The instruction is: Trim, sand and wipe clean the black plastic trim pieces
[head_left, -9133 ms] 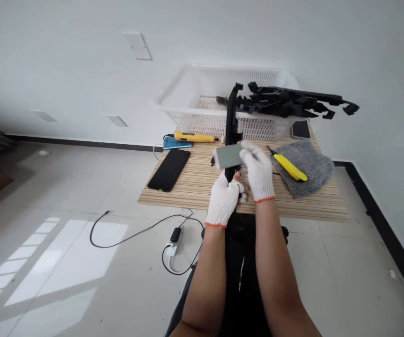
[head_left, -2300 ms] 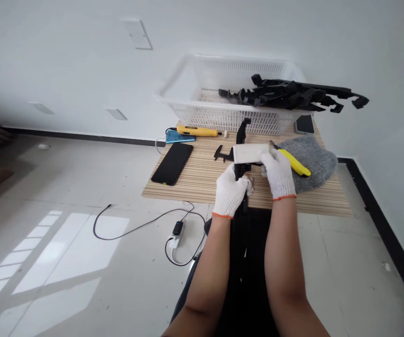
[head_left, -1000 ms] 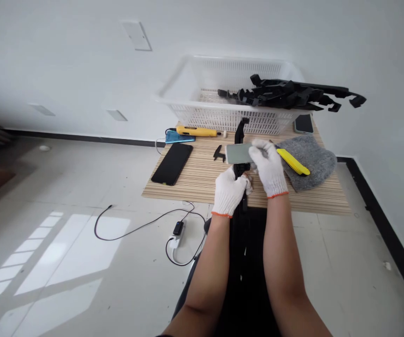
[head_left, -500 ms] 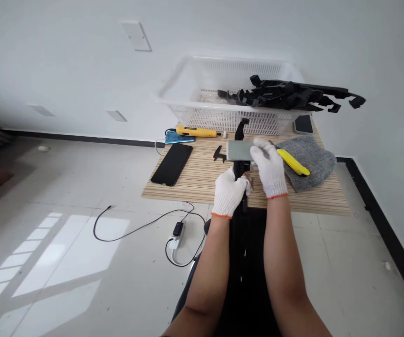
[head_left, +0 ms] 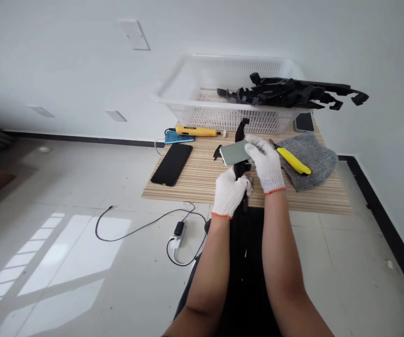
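Work under way: black strip (head_left: 239,133) held over desk (head_left: 198,180).
Your left grip (head_left: 229,193) clasps it; your right grip (head_left: 266,163) holds a block (head_left: 235,152) across it. More strips (head_left: 286,95) lie across the basket (head_left: 205,117), finished or waiting: unclear.

Just one cam, worn on my head — it looks forward and down past my forearms (head_left: 281,243), close enough that my left hand (head_left: 228,192) and right hand (head_left: 267,164) sit near mid-frame. Pretty wide, too — wall (head_left: 82,70) up top, floor (head_left: 135,290) on both sides.
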A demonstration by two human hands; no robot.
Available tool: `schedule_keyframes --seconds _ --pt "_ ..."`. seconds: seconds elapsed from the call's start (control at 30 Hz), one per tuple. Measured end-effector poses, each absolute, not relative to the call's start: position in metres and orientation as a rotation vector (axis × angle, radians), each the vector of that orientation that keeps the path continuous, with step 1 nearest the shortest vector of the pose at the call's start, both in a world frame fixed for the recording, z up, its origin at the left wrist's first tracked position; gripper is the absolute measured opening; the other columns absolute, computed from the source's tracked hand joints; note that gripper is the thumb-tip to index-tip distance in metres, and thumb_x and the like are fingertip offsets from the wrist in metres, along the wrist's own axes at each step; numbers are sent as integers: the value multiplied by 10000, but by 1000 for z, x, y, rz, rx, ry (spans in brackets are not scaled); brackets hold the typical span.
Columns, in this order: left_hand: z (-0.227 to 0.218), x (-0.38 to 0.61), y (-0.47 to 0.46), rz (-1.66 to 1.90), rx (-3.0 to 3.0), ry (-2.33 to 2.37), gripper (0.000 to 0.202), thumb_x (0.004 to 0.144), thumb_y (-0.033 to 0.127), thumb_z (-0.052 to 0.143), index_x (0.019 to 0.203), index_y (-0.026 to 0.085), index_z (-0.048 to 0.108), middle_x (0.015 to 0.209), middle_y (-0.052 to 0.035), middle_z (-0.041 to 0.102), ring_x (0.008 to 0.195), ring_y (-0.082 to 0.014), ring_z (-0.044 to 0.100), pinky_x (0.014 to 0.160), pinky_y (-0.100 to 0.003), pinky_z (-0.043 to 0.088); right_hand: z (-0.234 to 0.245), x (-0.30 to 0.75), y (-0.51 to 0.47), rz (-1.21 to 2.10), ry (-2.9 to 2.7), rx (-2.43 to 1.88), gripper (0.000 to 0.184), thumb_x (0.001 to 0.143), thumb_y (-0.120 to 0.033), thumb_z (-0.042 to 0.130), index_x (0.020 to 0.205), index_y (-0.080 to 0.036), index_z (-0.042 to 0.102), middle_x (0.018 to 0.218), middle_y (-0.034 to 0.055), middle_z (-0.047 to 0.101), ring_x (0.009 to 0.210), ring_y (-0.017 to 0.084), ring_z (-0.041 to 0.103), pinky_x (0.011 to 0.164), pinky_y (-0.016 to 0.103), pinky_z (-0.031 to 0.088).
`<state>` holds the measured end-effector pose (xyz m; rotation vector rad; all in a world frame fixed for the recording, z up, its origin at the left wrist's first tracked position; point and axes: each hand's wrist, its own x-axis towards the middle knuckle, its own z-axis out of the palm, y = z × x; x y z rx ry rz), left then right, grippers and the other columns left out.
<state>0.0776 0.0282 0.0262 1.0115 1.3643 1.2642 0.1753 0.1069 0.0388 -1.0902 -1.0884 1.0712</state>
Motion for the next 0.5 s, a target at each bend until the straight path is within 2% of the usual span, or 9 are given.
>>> schedule_keyframes --seconds 0.1,0.23,0.37,0.5 --pt "24 79 28 1284 972 1330 101 636 138 532 705 205 563 585 25 627 475 -132 591 491 -239 471 36 179 108 970 -977 -1099 334 831 -378 692 1125 -227 734 1009 17 723 638 67 544 527 179 445" --pt "23 80 29 1318 888 1239 150 602 126 530 727 204 559 593 31 615 466 -129 578 469 -241 467 32 185 109 1121 -1047 -1086 364 789 -375 747 1116 -216 737 974 17 719 640 73 558 530 186 455" --pt "26 81 28 1341 870 1201 132 598 132 539 709 202 541 578 30 595 445 -123 553 447 -239 445 29 188 107 1003 -958 -1126 376 831 -397 709 1165 -225 723 972 13 712 638 74 557 528 193 459" --pt "25 81 28 1339 839 1184 159 586 129 542 728 199 555 614 23 613 452 -118 551 455 -239 447 28 188 105 1152 -1068 -1114 427 785 -411 764 1165 -218 734 966 23 718 701 110 611 571 224 510"
